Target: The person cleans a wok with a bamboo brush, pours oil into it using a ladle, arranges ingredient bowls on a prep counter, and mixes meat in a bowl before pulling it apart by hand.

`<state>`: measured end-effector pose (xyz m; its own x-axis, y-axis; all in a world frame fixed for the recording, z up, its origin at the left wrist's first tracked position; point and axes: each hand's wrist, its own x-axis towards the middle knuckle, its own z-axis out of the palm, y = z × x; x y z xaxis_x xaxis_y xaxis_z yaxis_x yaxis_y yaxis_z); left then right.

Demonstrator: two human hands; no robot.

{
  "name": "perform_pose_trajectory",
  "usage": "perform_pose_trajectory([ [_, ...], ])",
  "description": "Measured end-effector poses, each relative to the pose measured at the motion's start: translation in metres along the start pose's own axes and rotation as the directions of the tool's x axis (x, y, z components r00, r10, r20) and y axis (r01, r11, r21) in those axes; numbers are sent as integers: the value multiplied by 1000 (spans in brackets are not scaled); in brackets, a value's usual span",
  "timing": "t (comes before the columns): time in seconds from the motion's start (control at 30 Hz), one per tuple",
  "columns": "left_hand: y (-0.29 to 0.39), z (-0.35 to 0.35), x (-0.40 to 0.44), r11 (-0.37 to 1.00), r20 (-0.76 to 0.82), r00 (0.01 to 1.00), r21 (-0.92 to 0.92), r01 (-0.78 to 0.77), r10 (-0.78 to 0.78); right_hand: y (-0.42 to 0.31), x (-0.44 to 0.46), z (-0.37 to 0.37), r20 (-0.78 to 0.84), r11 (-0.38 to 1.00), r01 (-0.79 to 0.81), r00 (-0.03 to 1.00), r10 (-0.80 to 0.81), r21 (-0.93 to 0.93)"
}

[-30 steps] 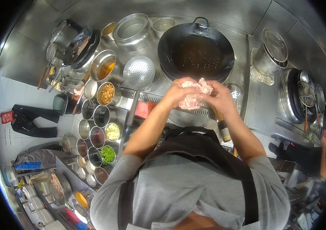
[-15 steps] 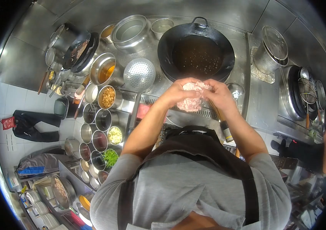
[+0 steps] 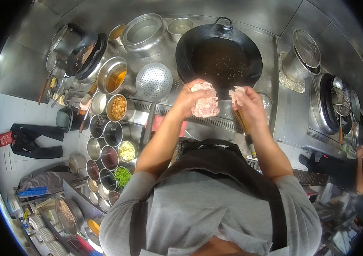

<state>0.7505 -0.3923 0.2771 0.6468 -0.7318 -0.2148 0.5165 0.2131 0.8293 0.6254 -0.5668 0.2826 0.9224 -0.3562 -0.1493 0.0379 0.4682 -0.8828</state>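
Note:
My left hand [image 3: 184, 99] is closed around a large pale pink lump of raw ground meat [image 3: 206, 103]. Between the fingers of my right hand [image 3: 254, 106] is a smaller torn piece of the same meat [image 3: 237, 95]. The two pieces are apart, with a gap between my hands. Both hands are at the near rim of a black wok [image 3: 181, 51], which holds dark liquid with bubbles on its surface. Below my right hand a ladle handle [image 3: 248, 138] with a dark grip slants down; its bowl is partly hidden behind that hand.
A perforated skimmer [image 3: 154, 80] lies left of the wok. Several metal pots, one with amber liquid [image 3: 116, 79], and tins of chopped ingredients [image 3: 127, 151] stand further left. A strainer on a pot [image 3: 306, 47] is at the right. Another person's arm [image 3: 362, 170] shows at the far right.
My hands have moved apart. They were together on one lump of meat; now a smaller piece is separated in my right hand, and the larger one stays in my left.

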Motion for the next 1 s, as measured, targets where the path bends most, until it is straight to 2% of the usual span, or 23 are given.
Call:
perform_pose_trajectory([
  [0.03,-2,0,-1,1000,0,1000,-1,0,0,2,-1,0,-6,993,11,1000,-11,121],
  [0.07,-5,-1,-2,995,-11,1000,-101,9,-10,5,-2,-1,-13,970,23,1000,-20,241],
  [0.1,-8,-1,-2,980,-21,1000,-200,17,-22,8,-1,-3,-14,971,23,1000,-20,240],
  [0.2,-14,-8,-5,972,-42,999,-236,15,-25,13,-1,-4,-94,975,-6,995,28,222],
  [0.27,-17,-11,-7,972,-50,998,-233,32,-45,12,-2,4,-223,988,-63,970,94,143],
  [0.37,-18,-13,-11,972,-58,997,-232,41,-56,13,-4,8,-312,993,-45,947,76,106],
  [0.5,-19,-16,-19,975,-88,994,-221,37,-58,22,-8,-20,-231,999,-46,972,47,10],
  [0.57,-22,-19,-22,974,-116,992,-224,25,-52,16,-15,-25,-333,993,72,942,-38,91],
  [0.6,-23,-22,-22,973,-143,988,-229,15,-49,10,-19,-26,-332,993,72,942,-38,92],
  [0.67,-25,-27,-22,968,-146,988,-249,13,-51,2,-24,-28,-307,963,255,926,-218,86],
  [0.83,-25,-29,-26,956,-164,983,-291,29,-80,15,-10,-44,-364,987,154,922,-130,36],
  [0.9,-27,-34,-28,948,-139,988,-319,12,-60,22,5,-48,-452,986,-91,892,17,-141],
  [0.93,-28,-35,-30,947,-145,988,-322,4,-53,27,13,-47,-444,985,-92,896,18,-145],
  [1.0,-30,-37,-33,942,-175,984,-336,-15,-46,38,30,-45,-237,986,90,964,-121,-137],
])
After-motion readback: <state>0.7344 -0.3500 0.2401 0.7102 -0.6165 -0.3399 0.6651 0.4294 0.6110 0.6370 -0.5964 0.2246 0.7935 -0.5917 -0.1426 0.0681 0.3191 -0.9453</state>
